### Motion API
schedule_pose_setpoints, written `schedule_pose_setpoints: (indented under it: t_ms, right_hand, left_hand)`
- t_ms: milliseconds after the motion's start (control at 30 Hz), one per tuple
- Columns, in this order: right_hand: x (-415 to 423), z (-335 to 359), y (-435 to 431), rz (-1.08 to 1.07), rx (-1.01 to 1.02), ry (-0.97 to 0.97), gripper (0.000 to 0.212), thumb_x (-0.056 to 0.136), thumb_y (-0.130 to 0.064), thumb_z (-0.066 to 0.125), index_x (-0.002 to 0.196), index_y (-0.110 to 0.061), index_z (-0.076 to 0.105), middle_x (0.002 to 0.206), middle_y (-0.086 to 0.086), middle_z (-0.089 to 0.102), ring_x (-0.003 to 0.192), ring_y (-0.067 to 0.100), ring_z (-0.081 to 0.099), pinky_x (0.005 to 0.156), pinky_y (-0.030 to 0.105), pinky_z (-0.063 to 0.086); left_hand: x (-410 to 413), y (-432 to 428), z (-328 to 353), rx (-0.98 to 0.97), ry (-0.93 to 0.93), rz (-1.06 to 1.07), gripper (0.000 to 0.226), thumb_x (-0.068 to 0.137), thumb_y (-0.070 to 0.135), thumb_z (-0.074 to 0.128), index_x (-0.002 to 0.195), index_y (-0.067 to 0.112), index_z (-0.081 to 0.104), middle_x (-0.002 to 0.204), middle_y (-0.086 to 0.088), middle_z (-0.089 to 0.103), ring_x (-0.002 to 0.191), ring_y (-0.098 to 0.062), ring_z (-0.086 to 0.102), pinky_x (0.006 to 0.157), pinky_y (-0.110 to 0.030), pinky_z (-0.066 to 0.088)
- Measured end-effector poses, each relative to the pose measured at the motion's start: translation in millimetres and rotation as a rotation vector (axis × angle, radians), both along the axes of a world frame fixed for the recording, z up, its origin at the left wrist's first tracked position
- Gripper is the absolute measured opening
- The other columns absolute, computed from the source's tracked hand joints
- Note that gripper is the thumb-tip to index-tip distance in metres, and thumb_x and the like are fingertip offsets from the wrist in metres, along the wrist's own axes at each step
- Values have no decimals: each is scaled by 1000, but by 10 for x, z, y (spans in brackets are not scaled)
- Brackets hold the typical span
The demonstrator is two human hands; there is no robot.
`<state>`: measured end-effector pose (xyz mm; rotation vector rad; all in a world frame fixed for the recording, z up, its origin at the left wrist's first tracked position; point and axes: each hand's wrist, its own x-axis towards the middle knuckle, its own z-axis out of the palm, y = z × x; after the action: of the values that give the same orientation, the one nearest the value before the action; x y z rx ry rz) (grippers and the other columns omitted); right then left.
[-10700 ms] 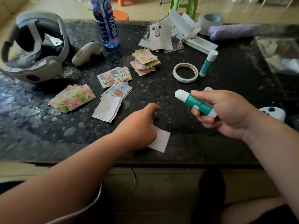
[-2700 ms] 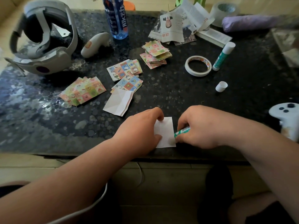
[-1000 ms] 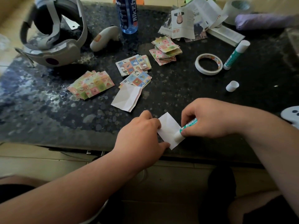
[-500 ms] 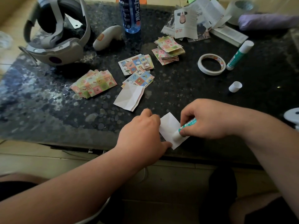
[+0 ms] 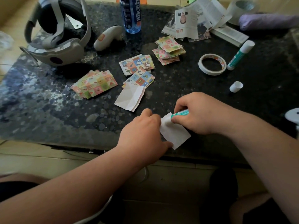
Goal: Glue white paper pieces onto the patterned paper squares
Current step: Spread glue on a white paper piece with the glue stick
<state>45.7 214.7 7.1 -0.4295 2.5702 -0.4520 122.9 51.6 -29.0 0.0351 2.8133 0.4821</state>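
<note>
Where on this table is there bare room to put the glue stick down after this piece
For the glue stick, bare tabletop lies left of your left hand, on the near side of the pink patterned stack. Another free patch sits between the tape roll, the loose cap and the blue patterned squares. The far edge, around the leaflets, is crowded.

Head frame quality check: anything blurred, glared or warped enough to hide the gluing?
Head view: dim but sharp at centre, the left hand pressing the white paper piece and the right hand gripping the glue stick readable; glare sheens the table at frame left; the clear tape roll at far right smears; wide-angle bowing curves table edges.
</note>
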Motion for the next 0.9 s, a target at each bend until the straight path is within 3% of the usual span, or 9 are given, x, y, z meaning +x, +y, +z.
schedule_pose_setpoints:
  t_ms: [200, 367, 533, 667, 800, 900]
  right_hand:
    - [-49, 92, 76, -13, -125, -3, 14, 86, -42, 78, 87, -29, 74, 89, -13, 66, 84, 4, 62, 64, 23, 44]
    - [6, 24, 30, 31, -33, -73, 15, 87, -45, 76, 91, -31, 73, 95, -13, 66, 87, 6, 62, 69, 24, 52]
    - [-78, 94, 76, -51, 16, 85, 16, 88, -46, 72, 92, -31, 71, 96, -10, 65, 87, 8, 60, 69, 29, 49]
    - [-148, 229, 254, -137, -65, 178, 15, 90, -47, 71, 91, -32, 67, 91, -13, 62, 80, 4, 56, 59, 24, 39]
    - [-79, 277, 270, -138, -151, 139, 15, 87, -47, 75, 89, -33, 68, 88, -14, 63, 80, 3, 58, 60, 23, 42]
    - [21, 162, 133, -39, -101, 48, 17, 86, -47, 76, 91, -31, 71, 91, -14, 65, 82, 3, 60, 64, 24, 46]
  left_hand:
    - [-9, -17, 2, 21, 0, 21, 61, 72, 66, 77, 117, 32, 54, 115, 12, 44, 100, -10, 55, 79, -34, 54]
    - [-6, -17, -1, 23, 2, 32, 61, 71, 66, 77, 114, 30, 54, 112, 11, 43, 96, -10, 55, 76, -33, 53]
    - [-4, -18, 8, 32, -5, 33, 58, 72, 65, 77, 112, 31, 53, 111, 12, 43, 95, -11, 55, 76, -33, 53]
    - [-9, -19, 18, 39, -15, 27, 58, 73, 64, 77, 114, 31, 53, 115, 12, 43, 98, -10, 54, 76, -32, 51]
    - [-16, -21, 18, 39, -15, 31, 58, 72, 64, 78, 112, 31, 52, 113, 12, 43, 98, -11, 55, 78, -34, 54]
    - [-30, -13, 22, 31, -25, 31, 61, 71, 65, 78, 114, 31, 52, 114, 11, 42, 97, -10, 55, 77, -33, 54]
